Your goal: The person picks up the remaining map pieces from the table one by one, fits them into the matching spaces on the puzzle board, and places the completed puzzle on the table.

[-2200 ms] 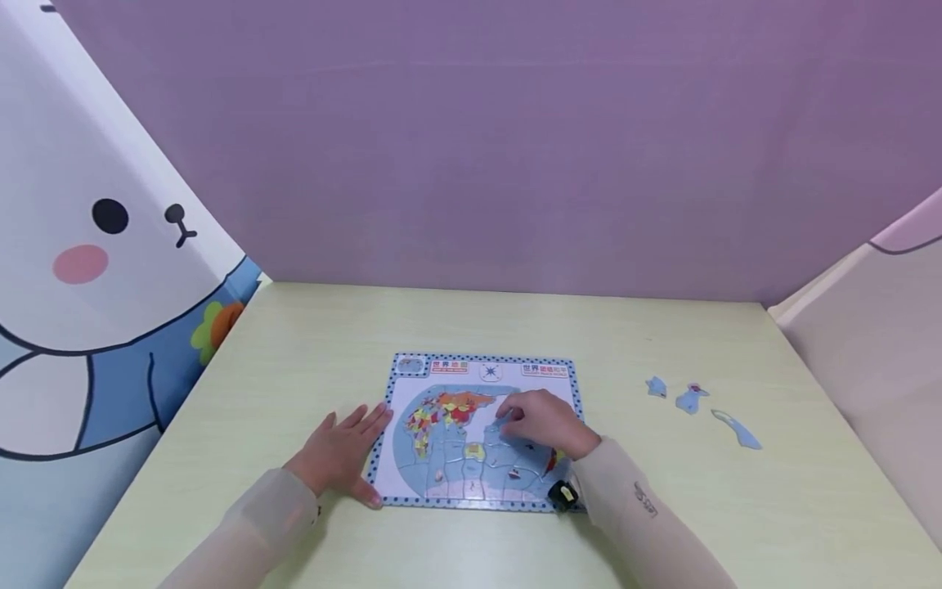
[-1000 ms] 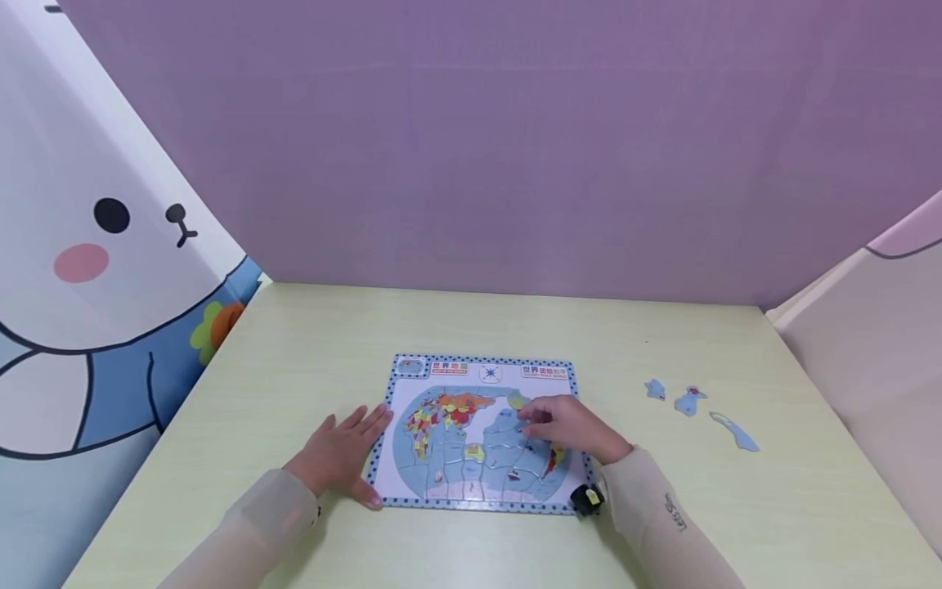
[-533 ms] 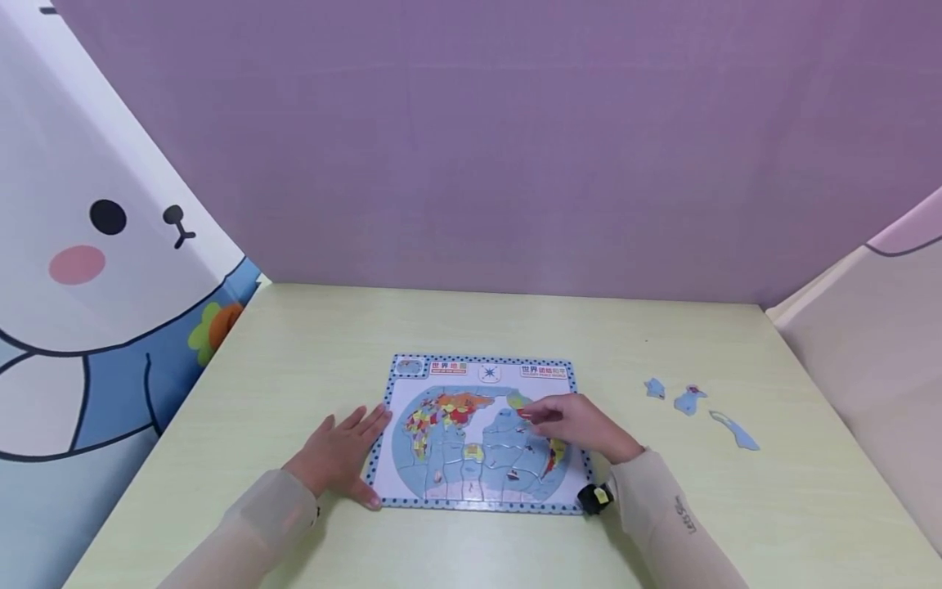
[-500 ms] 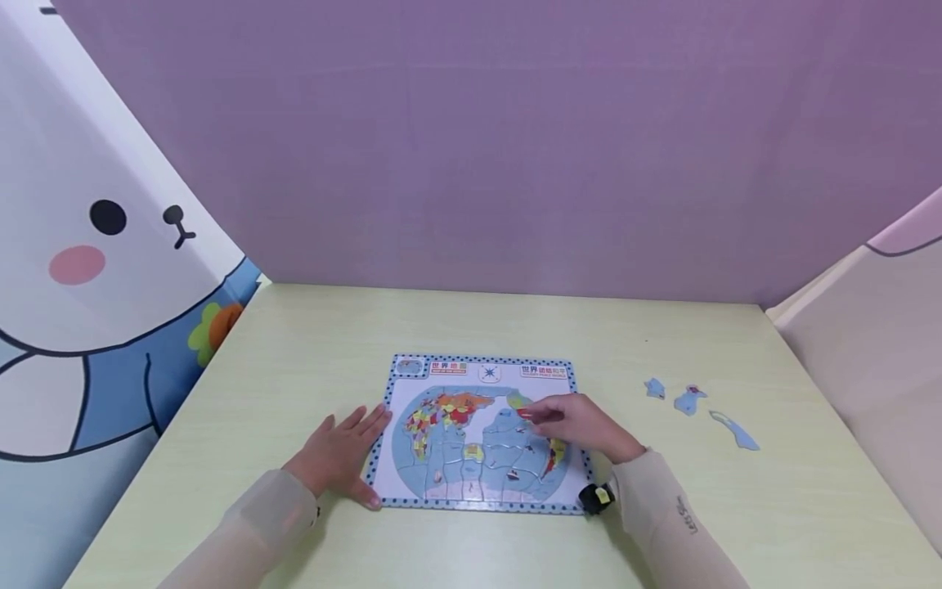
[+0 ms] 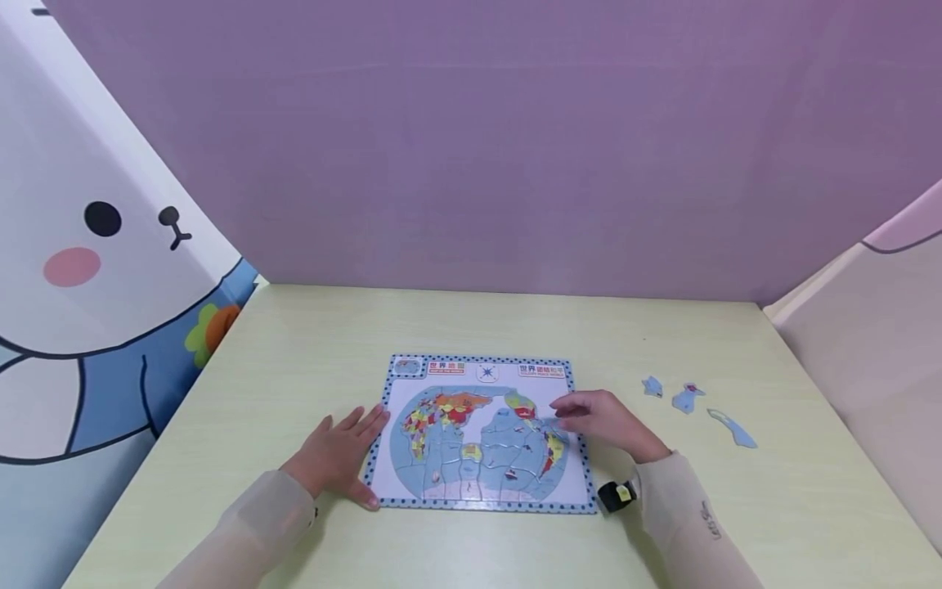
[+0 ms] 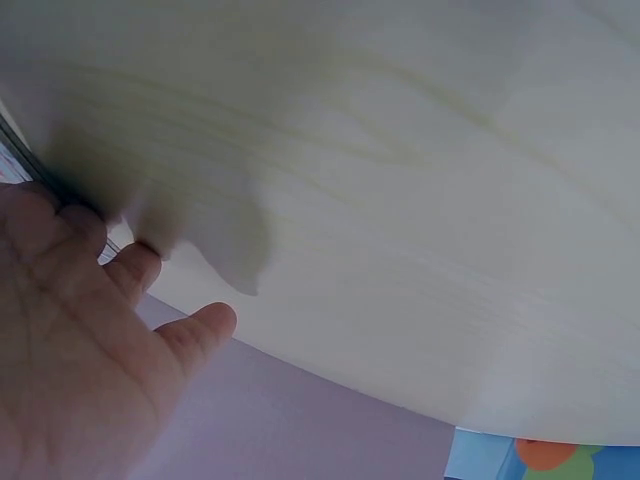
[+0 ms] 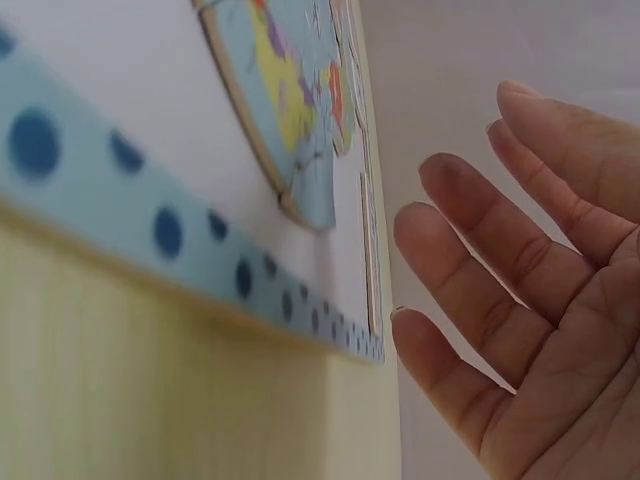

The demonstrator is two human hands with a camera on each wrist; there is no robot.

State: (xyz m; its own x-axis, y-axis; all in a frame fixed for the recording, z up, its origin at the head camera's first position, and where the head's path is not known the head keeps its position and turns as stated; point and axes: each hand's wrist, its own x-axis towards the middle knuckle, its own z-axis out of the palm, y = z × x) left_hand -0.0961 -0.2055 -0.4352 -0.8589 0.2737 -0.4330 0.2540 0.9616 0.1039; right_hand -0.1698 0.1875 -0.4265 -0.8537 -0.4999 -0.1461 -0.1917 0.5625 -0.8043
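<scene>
A world-map jigsaw puzzle in a blue dotted frame lies flat on the table. White gaps show in the upper middle of its map and at the upper right. My left hand rests at the puzzle's left edge with fingers spread. In the left wrist view, that hand's fingertips touch the edge. Over the puzzle's right border hovers my right hand, fingers loosely bent and holding nothing. The right wrist view shows the fingers apart from each other. A green and red map piece sits left of them.
Three loose puzzle pieces lie to the right: a small blue one, a blue one with a red mark, and a long curved one. A purple panel stands behind the table. A black wrist camera sits under the right wrist.
My right hand has moved right, off the map's upper part, uncovering the green and red piece there. The left hand has stayed at the left edge.
</scene>
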